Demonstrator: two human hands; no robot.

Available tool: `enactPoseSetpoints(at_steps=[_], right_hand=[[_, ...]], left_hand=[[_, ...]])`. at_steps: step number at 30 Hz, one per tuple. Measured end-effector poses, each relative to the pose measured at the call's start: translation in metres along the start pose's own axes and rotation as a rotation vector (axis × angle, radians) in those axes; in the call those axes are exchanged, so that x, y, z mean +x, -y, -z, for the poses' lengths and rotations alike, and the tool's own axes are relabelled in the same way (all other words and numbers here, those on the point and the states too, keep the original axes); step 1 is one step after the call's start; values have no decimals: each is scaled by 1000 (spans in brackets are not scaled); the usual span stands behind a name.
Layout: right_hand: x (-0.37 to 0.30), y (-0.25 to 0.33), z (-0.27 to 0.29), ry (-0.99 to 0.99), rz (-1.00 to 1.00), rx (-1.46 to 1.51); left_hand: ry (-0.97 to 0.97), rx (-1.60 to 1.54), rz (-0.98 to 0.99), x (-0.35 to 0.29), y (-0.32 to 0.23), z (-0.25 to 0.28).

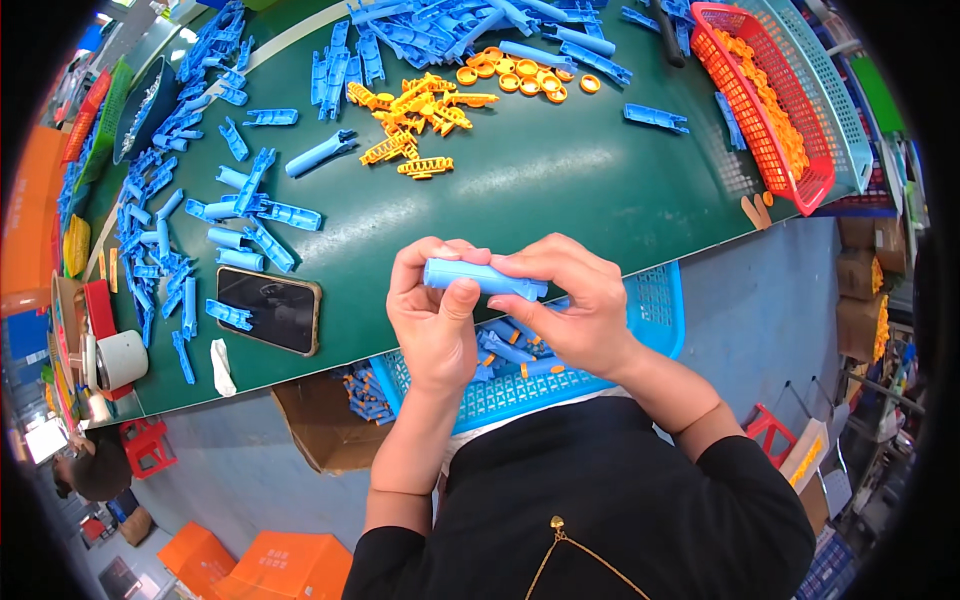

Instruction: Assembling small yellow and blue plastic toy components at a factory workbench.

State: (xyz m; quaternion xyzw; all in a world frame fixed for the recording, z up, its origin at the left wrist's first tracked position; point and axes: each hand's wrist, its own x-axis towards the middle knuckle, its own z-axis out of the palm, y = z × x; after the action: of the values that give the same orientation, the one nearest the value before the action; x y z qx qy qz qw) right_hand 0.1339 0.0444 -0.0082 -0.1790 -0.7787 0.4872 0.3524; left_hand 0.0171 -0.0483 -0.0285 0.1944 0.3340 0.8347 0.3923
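Note:
Between my two hands, just over the table's near edge, is a light blue plastic tube-shaped part (470, 275). My left hand (435, 320) grips its left end, thumb in front and fingers behind. The other end is pinched by the thumb and fingers of my right hand (570, 300). Below them a blue basket (655, 315) holds several blue tubes with orange ends. Ahead on the green table (540, 190) lie orange ribbed pieces (415, 120), small orange round caps (528, 75) and a heap of blue half-shells (440, 30).
More blue shells (255, 200) spread along the left, beside a phone (270, 310) with one shell on it. A red basket (765, 110) of orange pieces stands at the far right. A cardboard box (320, 425) sits below the table edge; a person (95, 465) is at lower left.

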Motion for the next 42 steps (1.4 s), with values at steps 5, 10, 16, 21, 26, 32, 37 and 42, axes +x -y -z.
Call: enactPoseSetpoints(at_steps=[5,10,16,21,26,32,37,42], right_hand=[[6,3,-7,-74,-424,672],[10,-10,14,5,-631,875],[6,-16,14,4,-558,839],[5,-4,8,12,-360,531],[4,-7,11,115,69,-69],[6,-2,9,40,-253,261],[6,-10,10,34,105,-54],[20,-14,32,174,146,-57]], left_hand=[[-48,72,-134,-1,4,1],[23,258,-201,0,2,2],[106,378,-227,4,2,7],[-47,316,-205,0,4,5],[-37,173,-82,0,1,-5],[-25,82,48,4,-2,3],[14,101,-19,2,-1,1],[89,196,102,1,-6,4]])
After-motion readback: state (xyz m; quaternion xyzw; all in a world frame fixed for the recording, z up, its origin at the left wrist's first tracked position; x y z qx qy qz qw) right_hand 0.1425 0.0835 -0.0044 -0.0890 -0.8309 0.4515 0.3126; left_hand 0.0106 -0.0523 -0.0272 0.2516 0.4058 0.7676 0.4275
